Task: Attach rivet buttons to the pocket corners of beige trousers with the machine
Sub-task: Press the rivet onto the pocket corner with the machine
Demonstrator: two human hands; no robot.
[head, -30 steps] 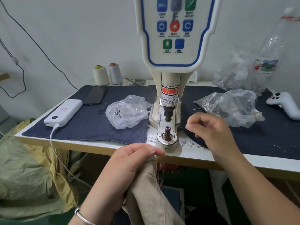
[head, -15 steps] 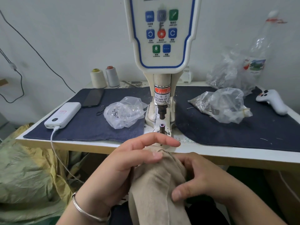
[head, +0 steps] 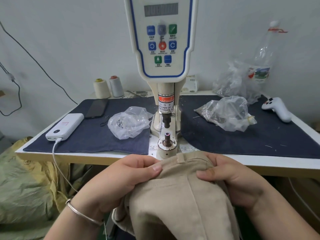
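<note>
**Both hands grip the trousers in front of the rivet machine**

The left hand [head: 121, 177] pinches the beige trousers [head: 181, 196] at their upper left edge, thumb on top and fingers curled under. The right hand [head: 230, 177] grips the cloth at the upper right the same way. The trousers sit at 6 o'clock from the machine [head: 165, 84], their top edge just in front of the table [head: 86, 155] rim, with a belt loop showing. The machine's lower post [head: 167, 138] stands bare at 12 o'clock from the cloth. A clear bag [head: 129, 122] lies at 9 o'clock from the post, another bag [head: 228, 113] at 2 o'clock, and a white power bank [head: 65, 127] sits further left.
</note>
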